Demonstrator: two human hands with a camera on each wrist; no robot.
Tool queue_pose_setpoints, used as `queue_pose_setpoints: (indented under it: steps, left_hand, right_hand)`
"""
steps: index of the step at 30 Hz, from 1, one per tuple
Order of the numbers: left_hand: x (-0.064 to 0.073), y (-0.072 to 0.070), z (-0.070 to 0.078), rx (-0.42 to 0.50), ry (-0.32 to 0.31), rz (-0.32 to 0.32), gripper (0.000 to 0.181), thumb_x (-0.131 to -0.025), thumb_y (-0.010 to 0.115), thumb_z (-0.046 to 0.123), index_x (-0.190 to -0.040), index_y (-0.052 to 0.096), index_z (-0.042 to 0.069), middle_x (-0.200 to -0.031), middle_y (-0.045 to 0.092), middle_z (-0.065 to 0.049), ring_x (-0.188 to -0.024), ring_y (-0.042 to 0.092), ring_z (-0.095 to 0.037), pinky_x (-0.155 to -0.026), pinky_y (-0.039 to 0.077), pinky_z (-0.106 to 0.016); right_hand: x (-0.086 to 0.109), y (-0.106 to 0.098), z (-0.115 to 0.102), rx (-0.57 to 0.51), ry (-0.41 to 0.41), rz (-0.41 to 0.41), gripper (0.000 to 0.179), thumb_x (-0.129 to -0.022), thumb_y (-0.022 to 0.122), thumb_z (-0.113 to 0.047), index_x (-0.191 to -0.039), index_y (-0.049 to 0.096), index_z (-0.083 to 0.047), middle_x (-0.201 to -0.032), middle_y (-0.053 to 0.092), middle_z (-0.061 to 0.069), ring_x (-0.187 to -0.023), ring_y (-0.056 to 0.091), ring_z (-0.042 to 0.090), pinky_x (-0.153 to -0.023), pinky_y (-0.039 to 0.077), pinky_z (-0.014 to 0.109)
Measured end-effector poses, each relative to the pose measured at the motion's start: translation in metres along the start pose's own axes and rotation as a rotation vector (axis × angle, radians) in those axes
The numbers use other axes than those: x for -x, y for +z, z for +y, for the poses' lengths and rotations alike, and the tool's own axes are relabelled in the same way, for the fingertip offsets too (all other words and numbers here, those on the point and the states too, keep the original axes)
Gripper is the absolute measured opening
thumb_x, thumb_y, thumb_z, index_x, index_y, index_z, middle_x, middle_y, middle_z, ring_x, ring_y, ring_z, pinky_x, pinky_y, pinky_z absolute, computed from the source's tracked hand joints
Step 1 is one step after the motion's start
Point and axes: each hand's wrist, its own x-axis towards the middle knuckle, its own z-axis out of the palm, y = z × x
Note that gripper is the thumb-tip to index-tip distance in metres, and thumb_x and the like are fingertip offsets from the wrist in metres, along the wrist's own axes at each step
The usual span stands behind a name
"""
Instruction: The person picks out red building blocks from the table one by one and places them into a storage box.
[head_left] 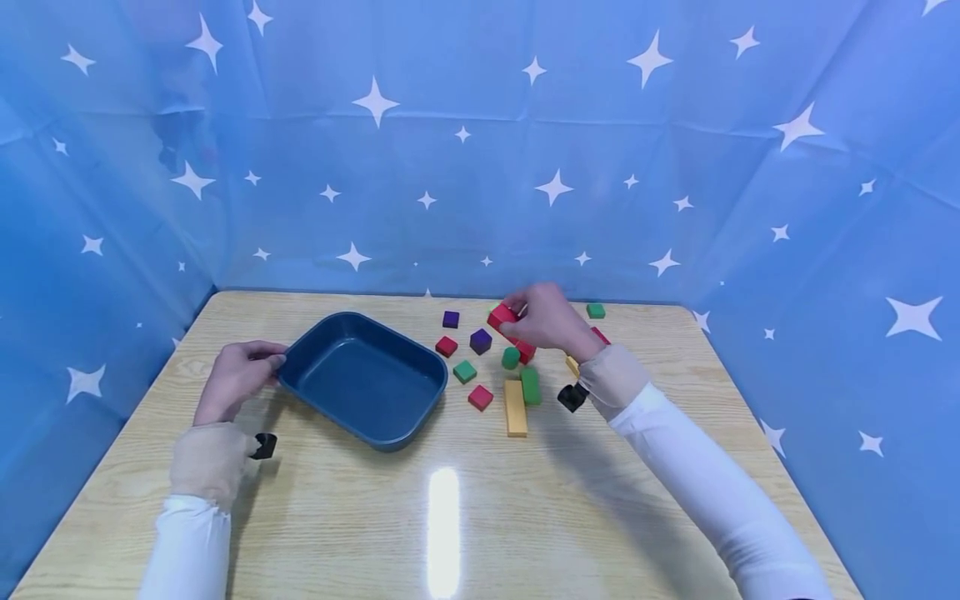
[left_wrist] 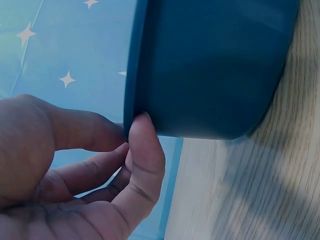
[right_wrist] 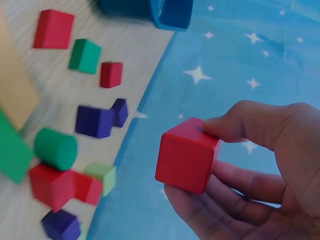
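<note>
My left hand (head_left: 236,379) pinches the left corner of a dark blue rectangular basin (head_left: 360,383) by its rim. In the left wrist view, the thumb and forefinger meet on either side of that rim (left_wrist: 134,75). A red cube-like block (right_wrist: 185,157) is held between the thumb and fingers of my right hand (head_left: 551,321), raised above the far part of the table. Under and beside this hand lie a green cylinder (head_left: 511,358), another red block (right_wrist: 52,185) and a pale green block (right_wrist: 101,176). The basin's visible inside holds nothing.
Between basin and right hand are purple blocks (head_left: 481,341), red blocks (head_left: 480,397) and a green block (head_left: 465,372). A long yellow block (head_left: 515,408) lies beside a green one (head_left: 530,386). Farther back sits a small green block (head_left: 596,310). A starry blue curtain (head_left: 450,167) surrounds the table.
</note>
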Motion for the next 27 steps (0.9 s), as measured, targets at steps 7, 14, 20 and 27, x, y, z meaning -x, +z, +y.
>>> queue_pose_setpoints:
  steps: [7, 14, 20, 27]
  left_hand:
    - [0.000, 0.001, 0.002, -0.017, -0.010, 0.004, 0.039, -0.107, 0.048, 0.017, -0.136, 0.058, -0.006, -0.123, 0.064, -0.026, -0.076, 0.067, -0.007, -0.077, 0.059, -0.032]
    - [0.002, 0.000, 0.000, 0.001, -0.004, -0.002, 0.041, -0.107, 0.047, 0.018, -0.139, 0.056, -0.006, -0.129, 0.061, -0.028, -0.077, 0.067, -0.006, -0.079, 0.060, -0.032]
    - [0.004, 0.000, -0.001, 0.026, 0.003, 0.007, 0.043, -0.106, 0.051, 0.017, -0.140, 0.056, -0.008, -0.130, 0.061, -0.030, -0.075, 0.067, -0.002, -0.076, 0.061, -0.030]
    - [0.002, 0.001, 0.001, 0.029, 0.006, -0.003, 0.043, -0.106, 0.051, 0.018, -0.140, 0.056, -0.008, -0.131, 0.061, -0.030, -0.074, 0.067, -0.003, -0.075, 0.061, -0.030]
  right_hand:
    - [-0.019, 0.007, -0.030, 0.060, -0.059, -0.028, 0.032, -0.090, 0.075, -0.024, -0.118, 0.075, -0.008, -0.107, 0.076, 0.009, -0.085, 0.071, 0.020, -0.078, 0.060, 0.036]
    - [-0.040, 0.020, -0.061, 0.063, -0.130, -0.068, 0.030, -0.091, 0.073, -0.021, -0.118, 0.075, -0.008, -0.103, 0.076, 0.007, -0.085, 0.069, 0.017, -0.076, 0.058, 0.032]
    - [-0.056, 0.032, -0.087, 0.071, -0.194, -0.099, 0.030, -0.090, 0.073, -0.018, -0.118, 0.075, -0.007, -0.101, 0.077, 0.006, -0.081, 0.067, 0.015, -0.075, 0.056, 0.028]
    - [-0.070, 0.045, -0.109, 0.081, -0.243, -0.128, 0.030, -0.092, 0.074, -0.020, -0.118, 0.074, -0.007, -0.103, 0.076, 0.005, -0.083, 0.065, 0.016, -0.075, 0.054, 0.026]
